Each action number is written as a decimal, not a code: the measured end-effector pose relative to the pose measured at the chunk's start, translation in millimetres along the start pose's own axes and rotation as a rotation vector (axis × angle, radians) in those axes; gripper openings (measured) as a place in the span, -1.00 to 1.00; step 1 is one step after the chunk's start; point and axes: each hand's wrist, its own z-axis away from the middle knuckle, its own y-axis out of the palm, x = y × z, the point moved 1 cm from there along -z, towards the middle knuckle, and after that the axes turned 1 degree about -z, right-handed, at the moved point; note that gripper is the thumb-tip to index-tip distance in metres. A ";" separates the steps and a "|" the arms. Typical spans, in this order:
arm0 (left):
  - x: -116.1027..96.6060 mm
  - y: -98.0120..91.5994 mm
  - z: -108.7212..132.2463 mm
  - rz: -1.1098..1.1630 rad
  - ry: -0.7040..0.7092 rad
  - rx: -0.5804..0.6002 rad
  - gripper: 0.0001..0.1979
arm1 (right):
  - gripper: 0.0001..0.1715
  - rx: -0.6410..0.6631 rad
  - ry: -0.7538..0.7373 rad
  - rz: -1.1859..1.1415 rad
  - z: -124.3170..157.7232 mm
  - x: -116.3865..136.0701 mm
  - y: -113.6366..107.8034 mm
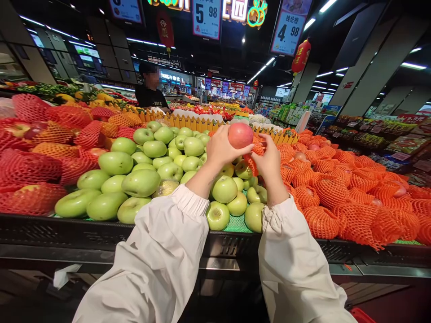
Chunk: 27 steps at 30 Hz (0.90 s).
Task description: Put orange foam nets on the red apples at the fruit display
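Above the display I have a red apple (pixel 240 135) in my left hand (pixel 219 147), whose fingers and thumb close around its side and underside. My right hand (pixel 268 157) is just to the right, its thumb and fingers curled on an orange foam net (pixel 251 165). The net hangs below and beside the apple, which is bare on the side facing me. Beneath both hands lies a pile of green apples (pixel 170 170). To the right are several fruits in orange foam nets (pixel 332 190). Part of the net is hidden behind my right hand.
Fruits in red foam nets (pixel 30 163) fill the left side. A black tray edge (pixel 232 244) runs along the front, and a low yellow fence (pixel 178 122) stands behind the green apples. A person (pixel 150 92) is beyond it. Price signs (pixel 206 18) hang overhead.
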 end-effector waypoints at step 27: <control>15.9 16.2 -12.2 0.826 -0.224 0.302 -0.40 | -0.49 -0.179 0.062 -0.201 -4.4 6.7 -16.1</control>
